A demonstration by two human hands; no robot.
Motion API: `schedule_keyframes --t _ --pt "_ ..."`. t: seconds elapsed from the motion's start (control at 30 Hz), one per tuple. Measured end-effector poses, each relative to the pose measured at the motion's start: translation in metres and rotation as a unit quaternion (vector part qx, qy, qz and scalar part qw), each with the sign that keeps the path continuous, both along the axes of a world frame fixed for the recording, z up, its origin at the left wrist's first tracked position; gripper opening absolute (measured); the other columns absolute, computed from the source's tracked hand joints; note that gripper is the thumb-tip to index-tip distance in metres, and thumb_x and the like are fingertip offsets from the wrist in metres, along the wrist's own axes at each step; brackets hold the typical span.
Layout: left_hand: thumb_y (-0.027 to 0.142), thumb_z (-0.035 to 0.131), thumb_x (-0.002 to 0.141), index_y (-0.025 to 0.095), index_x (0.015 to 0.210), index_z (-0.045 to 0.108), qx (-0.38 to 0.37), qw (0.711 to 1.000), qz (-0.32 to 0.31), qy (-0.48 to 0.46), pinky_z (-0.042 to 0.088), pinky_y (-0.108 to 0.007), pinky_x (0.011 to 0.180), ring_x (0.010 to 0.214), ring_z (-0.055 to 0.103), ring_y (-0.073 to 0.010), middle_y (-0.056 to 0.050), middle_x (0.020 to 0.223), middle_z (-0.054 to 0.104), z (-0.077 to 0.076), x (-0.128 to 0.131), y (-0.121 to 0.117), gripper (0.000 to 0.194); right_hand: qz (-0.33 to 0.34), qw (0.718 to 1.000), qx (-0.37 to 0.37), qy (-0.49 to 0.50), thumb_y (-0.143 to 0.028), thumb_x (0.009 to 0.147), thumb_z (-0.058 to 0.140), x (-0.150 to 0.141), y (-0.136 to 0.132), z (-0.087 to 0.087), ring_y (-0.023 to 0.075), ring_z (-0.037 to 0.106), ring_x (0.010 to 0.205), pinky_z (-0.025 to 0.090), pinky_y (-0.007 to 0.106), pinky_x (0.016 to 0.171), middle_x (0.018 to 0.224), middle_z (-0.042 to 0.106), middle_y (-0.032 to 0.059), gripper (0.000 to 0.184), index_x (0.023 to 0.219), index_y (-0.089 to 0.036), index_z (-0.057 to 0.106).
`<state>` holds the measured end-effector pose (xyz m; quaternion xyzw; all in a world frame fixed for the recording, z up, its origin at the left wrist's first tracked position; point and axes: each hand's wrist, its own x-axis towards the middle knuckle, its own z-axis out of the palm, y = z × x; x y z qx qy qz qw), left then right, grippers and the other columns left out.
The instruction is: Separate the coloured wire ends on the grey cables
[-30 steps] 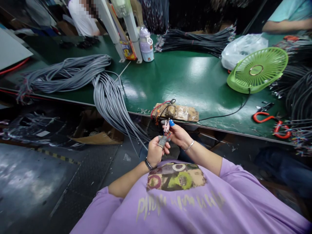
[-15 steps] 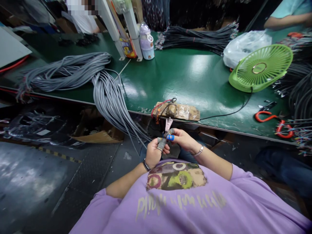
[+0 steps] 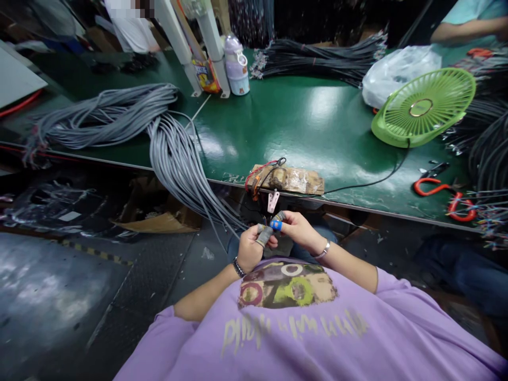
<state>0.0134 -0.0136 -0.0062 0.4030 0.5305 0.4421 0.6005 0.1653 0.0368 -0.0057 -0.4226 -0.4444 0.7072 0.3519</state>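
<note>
Both hands meet below the bench edge, fingertips touching. My left hand, with grey finger cots, is closed in a pinch where the grey cables run down from the bench. My right hand is closed too, with a blue wrap round its thumb and a grey cot on a finger. Thin dark wire ends stick up between the fingertips; the fingers hide the rest. Just above hangs a pale pink clip, fixed near a wooden block with red and black leads.
On the green bench are a green fan, a plastic bag, a bottle, a black cable bundle and orange-handled pliers. An open carton sits below left. Other people are at the far side.
The pink clip above my fingers stands apart from them now, while my fingertips were up against it before. Both hands stay pinched together in nearly the same place.
</note>
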Motion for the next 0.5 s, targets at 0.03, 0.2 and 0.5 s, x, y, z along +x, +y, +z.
schedule_keyframes --t 0.03,0.2,0.5 --pt "0.048 0.063 0.080 0.016 0.071 0.062 0.000 1.000 0.012 -0.008 0.051 -0.024 0.051 0.049 0.062 -0.0130 -0.002 0.060 0.067 -0.001 0.001 0.000 0.034 0.001 1.000 -0.006 0.007 -0.042 0.064 0.078 0.000 0.000 -0.001 0.0078 0.047 0.056 0.039 0.020 0.052 0.062 0.058 -0.0012 0.033 0.069 -0.014 0.063" --pt "0.044 0.069 0.075 0.015 0.078 0.064 -0.017 0.994 0.077 -0.074 0.050 -0.022 0.047 0.045 0.059 -0.0107 0.000 0.058 0.065 0.003 0.003 0.003 0.029 -0.043 0.981 -0.159 0.100 -0.055 0.069 0.072 0.003 0.014 -0.006 0.0068 0.046 0.051 0.045 0.021 0.051 0.063 0.058 -0.0009 0.042 0.072 -0.014 0.062" --pt "0.044 0.073 0.069 0.014 0.073 0.060 -0.060 0.984 0.089 -0.140 0.042 -0.018 0.037 0.039 0.056 -0.0098 0.001 0.054 0.063 0.016 0.011 0.013 0.033 -0.041 0.953 -0.221 0.206 -0.053 0.084 0.060 -0.016 0.042 -0.003 0.0096 0.054 0.055 0.047 0.021 0.050 0.068 0.062 0.0021 0.040 0.082 -0.013 0.065"
